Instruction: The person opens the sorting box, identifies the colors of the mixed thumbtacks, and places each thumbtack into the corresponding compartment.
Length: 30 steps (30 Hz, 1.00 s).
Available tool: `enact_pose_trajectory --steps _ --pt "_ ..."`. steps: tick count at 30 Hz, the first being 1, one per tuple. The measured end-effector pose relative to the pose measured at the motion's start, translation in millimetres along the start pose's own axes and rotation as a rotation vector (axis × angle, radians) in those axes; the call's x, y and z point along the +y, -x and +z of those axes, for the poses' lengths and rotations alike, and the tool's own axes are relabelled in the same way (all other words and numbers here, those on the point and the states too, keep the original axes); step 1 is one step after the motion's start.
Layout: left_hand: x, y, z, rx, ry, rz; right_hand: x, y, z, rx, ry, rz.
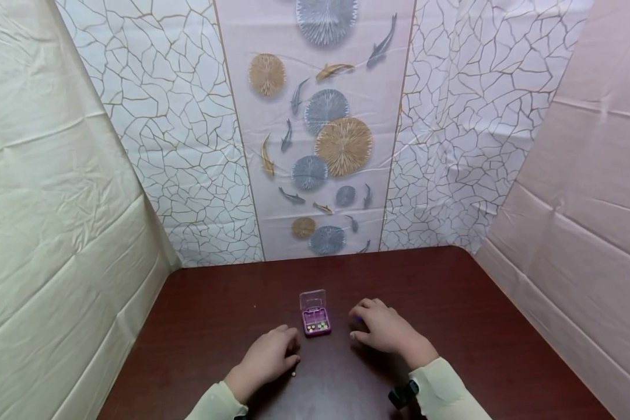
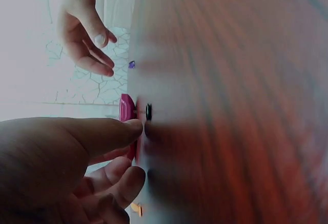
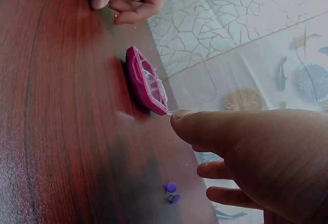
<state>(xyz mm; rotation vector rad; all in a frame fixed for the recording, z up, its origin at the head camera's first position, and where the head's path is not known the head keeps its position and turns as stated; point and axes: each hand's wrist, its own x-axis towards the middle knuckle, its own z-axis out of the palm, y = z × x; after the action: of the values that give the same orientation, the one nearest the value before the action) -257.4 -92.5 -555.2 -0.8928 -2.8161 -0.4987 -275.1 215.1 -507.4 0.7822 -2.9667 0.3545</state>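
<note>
A small magenta box [image 1: 317,324] with its clear hinged lid [image 1: 312,300] raised stands between the hands, small yellow, green and white pieces in its front compartments. My left hand [image 1: 268,356] hovers low at the box's near left, its fingers loosely bent and nothing visible between them. By its thumb lies a small black-headed stud [image 2: 148,112] with a thin post. My right hand [image 1: 385,329], to the box's right, has relaxed fingers apart from one another. Two purple round-headed studs [image 3: 171,187] lie on the table below it.
The dark red wooden table [image 1: 215,303] carries everything. A tiny orange piece [image 2: 137,208] lies beyond the left fingers. Patterned cloth [image 1: 325,140] hangs behind the table, with pale padded cloth [image 1: 58,233] along the sides. A black wrist strap [image 1: 403,394] sits at the right cuff.
</note>
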Motion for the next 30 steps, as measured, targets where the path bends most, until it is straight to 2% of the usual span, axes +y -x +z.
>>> enact_pose_trajectory --steps 11,13,17,20,26,30 --pt "-10.7 2.2 -11.3 0.015 0.025 -0.07 -0.4 -0.4 -1.1 -0.009 0.0 0.001" --pt "-9.2 3.3 -12.8 -0.015 0.062 -0.055 -0.2 -0.2 -0.8 -0.008 -0.001 -0.002" --pt "-1.6 8.3 -15.5 -0.144 0.154 0.003 -0.2 0.3 -0.3 -0.008 -0.002 -0.007" --pt "4.2 11.5 -16.1 -0.22 0.172 0.017 -0.6 0.8 -0.5 -0.011 -0.002 -0.004" --pt "7.7 10.3 -14.8 -0.218 0.127 0.006 -1.2 0.8 0.8 0.002 -0.005 -0.006" --pt "6.8 9.7 -16.2 -0.216 0.145 0.012 -0.9 1.1 2.7 0.009 0.003 -0.004"
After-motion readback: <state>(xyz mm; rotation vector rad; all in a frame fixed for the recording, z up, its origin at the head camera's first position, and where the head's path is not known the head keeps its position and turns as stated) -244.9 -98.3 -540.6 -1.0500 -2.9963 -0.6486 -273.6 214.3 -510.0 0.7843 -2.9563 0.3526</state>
